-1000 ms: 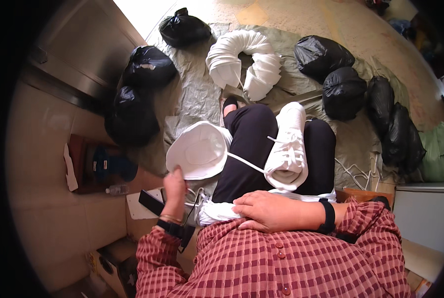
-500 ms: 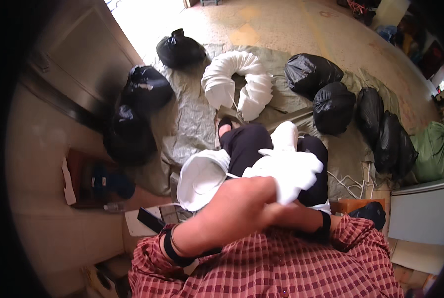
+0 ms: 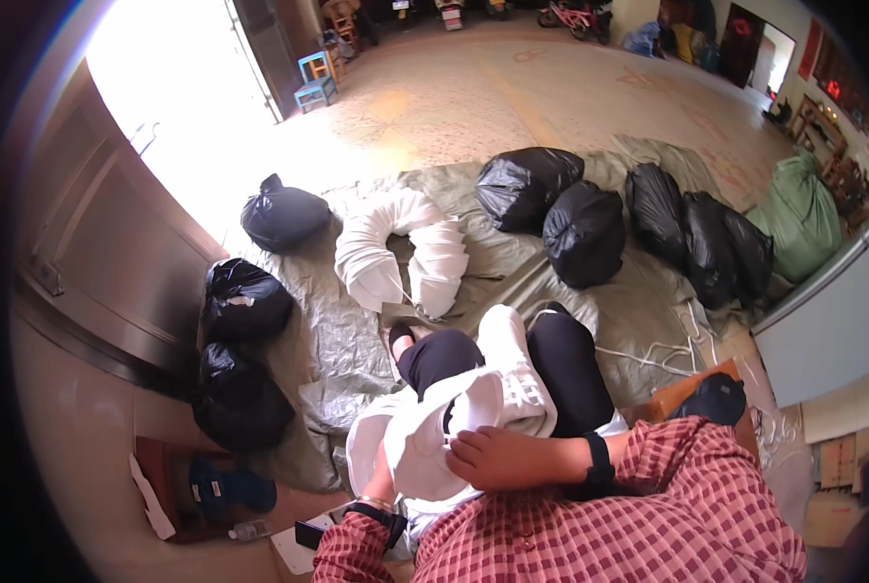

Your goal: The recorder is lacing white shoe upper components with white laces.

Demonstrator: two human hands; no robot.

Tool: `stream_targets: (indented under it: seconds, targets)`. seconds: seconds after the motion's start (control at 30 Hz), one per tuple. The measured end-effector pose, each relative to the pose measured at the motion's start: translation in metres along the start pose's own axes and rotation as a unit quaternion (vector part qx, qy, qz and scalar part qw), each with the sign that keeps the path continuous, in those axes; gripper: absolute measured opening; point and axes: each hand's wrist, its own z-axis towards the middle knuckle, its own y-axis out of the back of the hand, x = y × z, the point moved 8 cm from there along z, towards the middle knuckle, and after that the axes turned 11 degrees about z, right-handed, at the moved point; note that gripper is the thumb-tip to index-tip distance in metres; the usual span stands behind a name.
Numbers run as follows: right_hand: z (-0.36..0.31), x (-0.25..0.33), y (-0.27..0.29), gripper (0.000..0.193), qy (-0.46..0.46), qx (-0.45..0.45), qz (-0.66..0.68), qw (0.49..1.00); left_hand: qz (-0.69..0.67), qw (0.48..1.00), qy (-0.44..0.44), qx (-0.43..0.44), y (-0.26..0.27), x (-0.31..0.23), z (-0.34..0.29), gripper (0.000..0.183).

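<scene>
A floppy white brimmed piece [image 3: 425, 457], like a soft hat, stands on my lap with its curved rim spread. My right hand [image 3: 497, 459] reaches across from the right, its fingers bent over the edge of this piece. On the other side my left hand [image 3: 383, 478] goes in behind the white material, and its fingers are hidden. A folded white bundle [image 3: 527, 394] lies along my lap between my dark-trousered knees. Farther out, a long stack of nested white pieces [image 3: 357, 257] curls into a horseshoe on the ground sheet.
A grey-green sheet [image 3: 347, 364] covers the floor ahead. Black plastic bags [image 3: 245, 398] stand at left, with several more black bags [image 3: 585, 233] and a green sack [image 3: 803, 219] at right. A wooden stool [image 3: 667, 394] bears a dark round object. White cords [image 3: 658, 360] trail nearby. A blue chair [image 3: 315, 83] stands by the doorway.
My view has tilted up. My crossed forearms have come apart; my left hand has moved left behind the white piece, and my right hand is now on its edge.
</scene>
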Motion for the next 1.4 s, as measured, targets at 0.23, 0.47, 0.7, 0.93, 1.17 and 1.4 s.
stream_targets:
  seconds: [0.23,0.47,0.7,0.93,1.17,1.4]
  targets:
    - [-0.081,-0.029,0.03,0.029,-0.14,-0.15,0.47,0.859,0.216,0.956,-0.195,-0.044,0.073,-0.182,-0.014,0.012]
    - [-0.179,-0.059,-0.037,0.04,-0.322,-0.389,0.817,0.277,0.341,0.871,-0.351,0.041,0.002,-0.243,-0.024,0.021]
    - [-0.156,-0.072,-0.024,0.031,-0.357,-0.416,0.764,0.341,0.341,0.81,-0.459,0.13,-0.062,-0.258,-0.036,0.034]
    - [-0.146,-0.037,0.001,0.027,-0.382,-0.156,0.359,0.837,0.171,0.954,-0.199,0.142,-0.017,-0.25,0.033,0.018]
    - [-0.133,-0.012,-0.012,0.025,-0.283,-0.075,0.462,0.837,0.369,0.803,-0.425,0.197,-0.077,-0.274,-0.023,0.018]
    - [-0.145,-0.05,0.083,0.054,-0.398,-0.325,0.176,0.84,0.412,0.781,-0.458,0.102,-0.084,-0.273,-0.033,0.024]
